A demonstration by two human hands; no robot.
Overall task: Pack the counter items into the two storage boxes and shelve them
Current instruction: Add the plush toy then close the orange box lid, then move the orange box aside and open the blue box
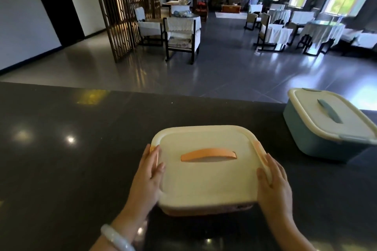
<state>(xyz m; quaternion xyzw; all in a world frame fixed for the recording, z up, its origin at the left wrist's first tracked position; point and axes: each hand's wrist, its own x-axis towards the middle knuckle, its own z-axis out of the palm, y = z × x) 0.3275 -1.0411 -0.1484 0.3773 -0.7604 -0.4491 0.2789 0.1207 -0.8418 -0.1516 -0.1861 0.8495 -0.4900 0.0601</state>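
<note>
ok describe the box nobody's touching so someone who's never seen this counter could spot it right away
Start at the long dark counter across the foreground and follow it to its far right end. There sits the blue-green box, lid on, apart from both hands. Its grey-blue lid handle sets it apart from the orange-handled box held in front of the person.

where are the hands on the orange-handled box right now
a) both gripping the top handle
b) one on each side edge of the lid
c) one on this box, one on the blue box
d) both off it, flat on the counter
b: the left hand and right hand press against opposite side edges of the lid of the orange-handled box, leaving its orange handle untouched.
</note>
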